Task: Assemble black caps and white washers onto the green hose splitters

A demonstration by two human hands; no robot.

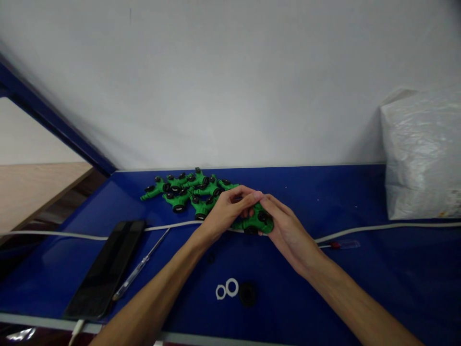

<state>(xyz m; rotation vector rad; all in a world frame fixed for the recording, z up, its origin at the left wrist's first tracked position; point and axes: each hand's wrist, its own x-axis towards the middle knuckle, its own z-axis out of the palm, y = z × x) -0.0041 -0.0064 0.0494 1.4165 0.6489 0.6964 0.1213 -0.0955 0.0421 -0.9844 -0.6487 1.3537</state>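
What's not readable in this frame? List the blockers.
All in the head view:
- Far side of the held green connector: hidden by the left grip and right grip.
- Full count of the green pile: pieces overlap, and the left grip blocks part.
- Plastic bag: cut off by the right edge; its marking is blurred.
- Small dark ring: too small and dark for detail.
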